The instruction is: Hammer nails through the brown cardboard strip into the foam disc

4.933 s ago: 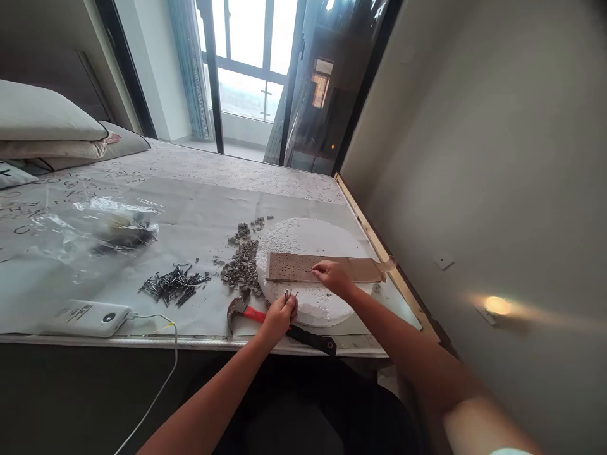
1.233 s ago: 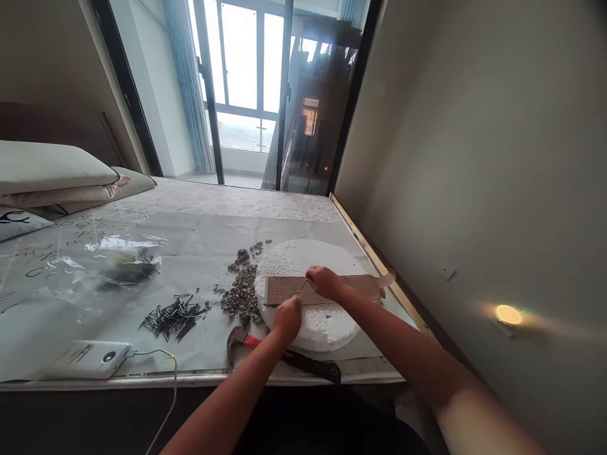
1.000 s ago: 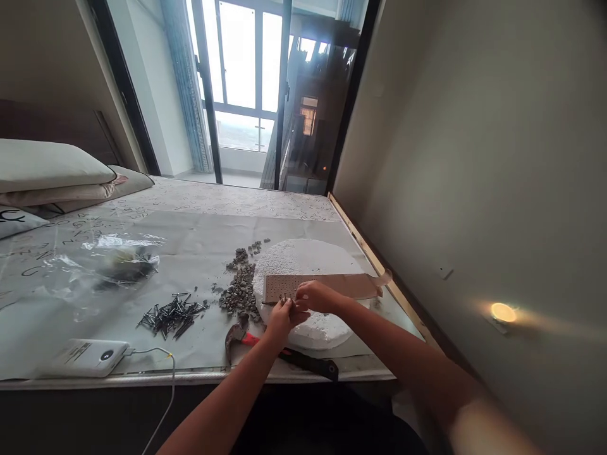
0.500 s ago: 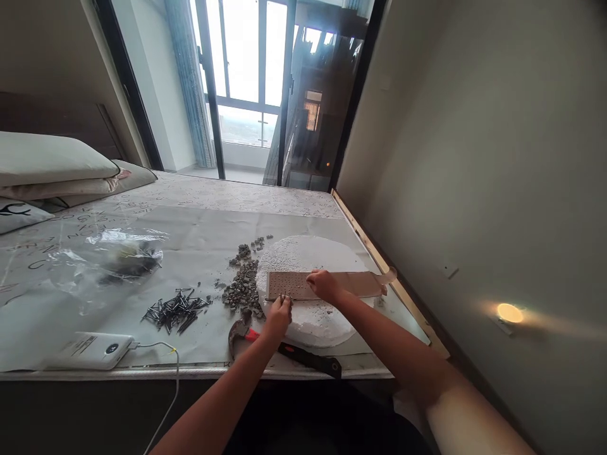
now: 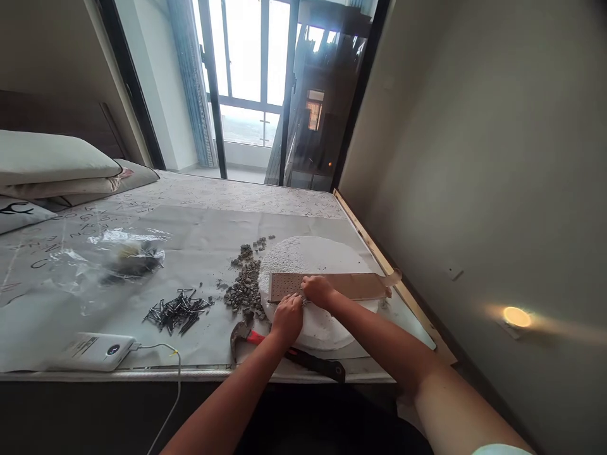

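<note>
I get a lane on the grey sheet (image 5: 196,237) between plastic bag (image 5: 133,258) and gravel (image 5: 245,283). Nail pile (image 5: 176,311) plugs its near end, hammer (image 5: 317,365) blocks the near edge, wall (image 5: 484,164) caps right. Left hand (image 5: 288,316) and right hand (image 5: 317,291) crowd the board (image 5: 358,285).

Place: a home; the room is most probably a bedroom.
Bed (image 5: 246,191): it is wide and flat, printed with letters, and a grey sheet (image 5: 203,218) is spread over its nearer part.
Pillow (image 5: 52,155): it lies on folded bedding (image 5: 61,189) at the left, as people keep it for sleeping.
Dark brown panel (image 5: 52,120): it stands behind the pillow and looks like a headboard.
Glass door (image 5: 215,95): it has dark frames; behind it are a tall window (image 5: 244,57) and a blue curtain (image 5: 190,82).
Wall (image 5: 474,158): it is plain, with a small glowing lamp (image 5: 516,317) placed low.
</note>
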`<act>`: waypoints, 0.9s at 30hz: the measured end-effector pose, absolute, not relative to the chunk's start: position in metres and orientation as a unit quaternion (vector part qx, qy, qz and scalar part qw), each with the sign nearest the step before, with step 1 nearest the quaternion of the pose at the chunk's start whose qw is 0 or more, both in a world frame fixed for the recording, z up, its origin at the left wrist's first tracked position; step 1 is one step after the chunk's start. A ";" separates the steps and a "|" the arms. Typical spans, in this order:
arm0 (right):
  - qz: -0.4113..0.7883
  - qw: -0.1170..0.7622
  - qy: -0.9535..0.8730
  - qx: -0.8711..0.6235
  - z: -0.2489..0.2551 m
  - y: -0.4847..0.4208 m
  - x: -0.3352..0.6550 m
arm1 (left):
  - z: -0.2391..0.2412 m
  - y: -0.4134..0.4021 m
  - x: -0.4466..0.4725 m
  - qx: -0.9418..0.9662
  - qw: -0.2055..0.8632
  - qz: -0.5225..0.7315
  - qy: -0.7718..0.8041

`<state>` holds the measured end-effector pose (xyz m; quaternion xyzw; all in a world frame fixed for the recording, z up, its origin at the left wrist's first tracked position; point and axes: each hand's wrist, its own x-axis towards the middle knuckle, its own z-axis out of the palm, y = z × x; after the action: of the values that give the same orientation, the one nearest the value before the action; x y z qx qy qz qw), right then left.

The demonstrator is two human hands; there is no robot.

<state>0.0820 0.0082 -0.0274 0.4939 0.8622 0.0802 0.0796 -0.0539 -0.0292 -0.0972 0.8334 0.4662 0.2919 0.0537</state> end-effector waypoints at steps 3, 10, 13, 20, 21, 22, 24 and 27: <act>0.089 0.075 0.857 0.503 -0.018 0.007 0.086 | -0.092 -0.029 -0.054 0.826 0.072 0.295 0.475; 0.081 0.043 0.852 0.516 0.006 0.005 0.091 | -0.080 -0.027 -0.055 0.786 0.141 0.269 0.539; 0.072 0.013 0.852 0.518 0.021 0.010 0.090 | -0.074 -0.027 -0.058 0.775 0.177 0.286 0.535; -0.008 -0.037 0.899 0.435 0.034 -0.001 0.084 | -0.058 -0.032 -0.060 0.529 0.489 0.487 0.494; -0.018 -0.041 0.905 0.424 0.032 -0.005 0.081 | -0.056 -0.034 -0.059 0.480 0.556 0.488 0.472; -0.028 -0.044 0.909 0.414 0.029 -0.009 0.078 | -0.054 -0.036 -0.058 0.432 0.615 0.483 0.449; -0.041 -0.050 0.914 0.399 0.025 -0.014 0.072 | -0.051 -0.039 -0.057 0.358 0.697 0.467 0.409; -0.051 -0.056 0.915 0.396 0.020 -0.014 0.070 | -0.052 -0.040 -0.061 0.301 0.759 0.434 0.382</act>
<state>0.0701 -0.0138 0.0204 0.3962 0.9151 -0.0509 -0.0555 -0.0609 -0.0402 -0.0520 0.3006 0.3822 0.4338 0.7585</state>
